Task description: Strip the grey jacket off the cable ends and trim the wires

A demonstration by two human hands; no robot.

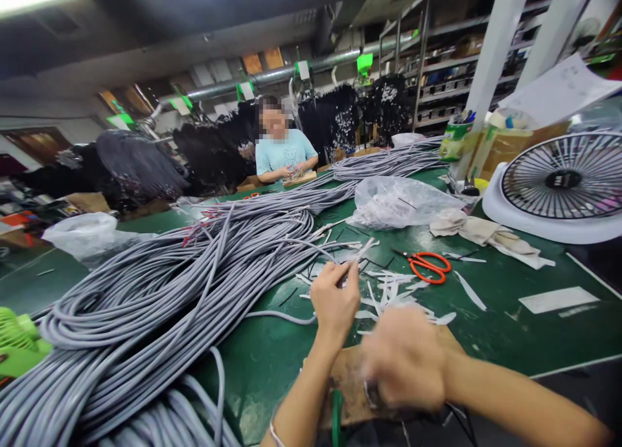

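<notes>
My left hand [334, 299] is raised over the green table [510, 330], fingers pinched on the end of a grey cable [286, 317] that curves off to the left. My right hand [405, 363] is closer to me, smeared by motion, above a brown wooden block [347, 379]; its fingers cannot be made out. A large pile of grey cables [160, 291] fills the table's left side. White strips of cut sheath [389, 291] lie scattered just beyond my hands.
Orange-handled scissors [428, 266] lie right of the strips. A clear plastic bag [398, 202], cloth gloves [481, 230] and a white fan [558, 188] sit at the right. A green fan [17, 340] is at the left edge. A person [283, 150] works across the table.
</notes>
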